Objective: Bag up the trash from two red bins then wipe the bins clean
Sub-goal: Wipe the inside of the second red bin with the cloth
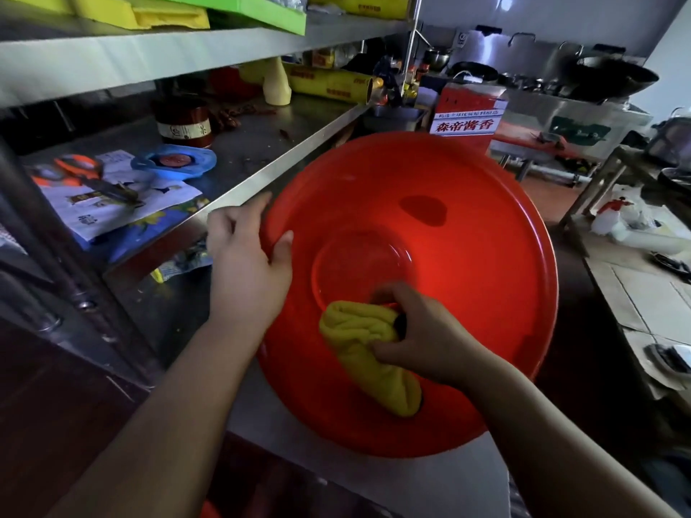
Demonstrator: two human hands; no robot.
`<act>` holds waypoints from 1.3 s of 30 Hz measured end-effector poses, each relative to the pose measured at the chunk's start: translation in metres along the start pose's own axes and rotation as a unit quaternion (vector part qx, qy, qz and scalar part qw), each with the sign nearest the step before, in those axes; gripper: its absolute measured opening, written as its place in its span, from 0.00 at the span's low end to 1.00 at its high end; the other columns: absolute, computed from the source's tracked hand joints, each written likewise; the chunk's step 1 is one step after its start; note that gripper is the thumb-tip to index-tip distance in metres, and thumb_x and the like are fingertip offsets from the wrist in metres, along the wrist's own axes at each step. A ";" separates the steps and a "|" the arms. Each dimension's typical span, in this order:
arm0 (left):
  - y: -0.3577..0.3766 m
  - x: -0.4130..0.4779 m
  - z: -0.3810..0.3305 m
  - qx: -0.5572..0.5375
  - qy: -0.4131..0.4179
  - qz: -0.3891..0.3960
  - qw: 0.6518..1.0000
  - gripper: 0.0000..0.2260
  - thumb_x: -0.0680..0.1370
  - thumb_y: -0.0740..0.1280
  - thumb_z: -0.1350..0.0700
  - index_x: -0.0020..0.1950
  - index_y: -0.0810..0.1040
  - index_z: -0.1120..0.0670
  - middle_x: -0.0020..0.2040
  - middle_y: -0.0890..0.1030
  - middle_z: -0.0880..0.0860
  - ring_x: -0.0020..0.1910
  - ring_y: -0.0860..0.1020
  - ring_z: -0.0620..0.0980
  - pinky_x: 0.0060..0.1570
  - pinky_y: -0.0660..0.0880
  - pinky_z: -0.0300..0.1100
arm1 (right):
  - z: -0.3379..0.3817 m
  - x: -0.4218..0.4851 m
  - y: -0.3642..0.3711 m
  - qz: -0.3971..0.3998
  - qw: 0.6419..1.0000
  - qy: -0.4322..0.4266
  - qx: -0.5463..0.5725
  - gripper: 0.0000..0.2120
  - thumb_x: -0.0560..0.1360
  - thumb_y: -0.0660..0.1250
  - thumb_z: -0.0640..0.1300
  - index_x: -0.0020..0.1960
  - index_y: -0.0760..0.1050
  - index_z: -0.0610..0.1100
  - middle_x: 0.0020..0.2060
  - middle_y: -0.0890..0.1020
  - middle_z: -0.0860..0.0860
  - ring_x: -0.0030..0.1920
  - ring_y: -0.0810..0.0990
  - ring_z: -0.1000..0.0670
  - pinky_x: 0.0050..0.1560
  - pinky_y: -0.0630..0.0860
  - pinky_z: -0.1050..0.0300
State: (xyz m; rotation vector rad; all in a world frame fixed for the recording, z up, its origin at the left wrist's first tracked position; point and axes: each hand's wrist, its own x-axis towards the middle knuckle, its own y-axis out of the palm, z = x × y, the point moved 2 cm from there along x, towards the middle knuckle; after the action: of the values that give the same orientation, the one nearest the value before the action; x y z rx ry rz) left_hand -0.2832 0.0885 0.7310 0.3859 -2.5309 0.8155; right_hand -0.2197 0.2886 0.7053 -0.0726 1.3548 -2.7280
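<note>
Both bare forearms reaching forward from below, left hand (245, 267) clasping the red bin (467, 256) at its rim, thumb inside, fingers outside, right hand (426, 336) knuckles up, fingers curled round a yellow cloth (355, 327), fingertips seemingly tucked under

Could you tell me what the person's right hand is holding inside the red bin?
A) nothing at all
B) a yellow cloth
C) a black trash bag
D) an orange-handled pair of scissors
B: the right hand grips a bunched yellow cloth against the inner wall of the red bin, while the left hand holds the bin's rim.
</note>
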 end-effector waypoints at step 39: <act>0.020 0.030 -0.051 -0.056 -0.041 0.062 0.996 0.31 0.75 0.68 0.48 0.75 0.61 0.48 0.73 0.65 0.49 0.71 0.64 0.46 0.64 0.60 0.34 | -0.028 -0.052 0.042 0.032 0.928 -0.091 -0.361 0.36 0.51 0.75 0.65 0.56 0.76 0.53 0.42 0.77 0.44 0.35 0.78 0.42 0.30 0.73 0.52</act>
State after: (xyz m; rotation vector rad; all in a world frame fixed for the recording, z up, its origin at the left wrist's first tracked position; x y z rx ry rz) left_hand -0.3000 0.1320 0.7734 0.2330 -2.6853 0.7113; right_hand -0.1678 0.2910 0.6555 -0.3129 2.1560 -1.9626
